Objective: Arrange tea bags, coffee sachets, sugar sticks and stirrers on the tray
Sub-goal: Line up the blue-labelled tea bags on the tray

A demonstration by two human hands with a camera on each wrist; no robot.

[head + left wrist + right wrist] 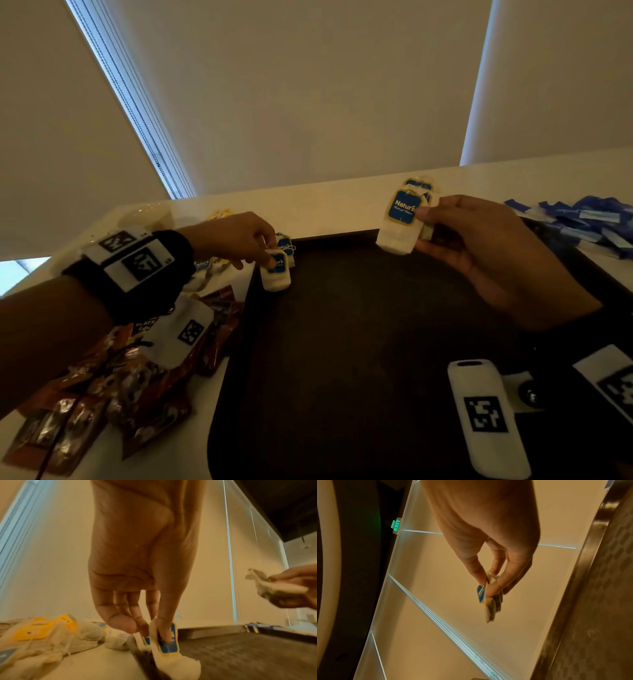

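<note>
A dark tray [359, 342] lies on the white counter in front of me. My left hand [263, 255] pinches a white tea bag with a blue tag [275, 274] at the tray's far left corner; the same tea bag [169, 646] hangs from thumb and fingers over the tray edge, with a second bag behind it. My right hand [423, 226] holds a small stack of blue-tagged tea bags [400, 219] above the tray's far edge, pinched between thumb and fingers [488, 588]. No stirrers are in view.
Brown coffee sachets [113, 377] are piled left of the tray. More tea bags, some with yellow tags [41, 631], lie by the far left corner. Blue sugar sticks [582, 222] are heaped at the far right. A white bowl [144, 216] stands behind.
</note>
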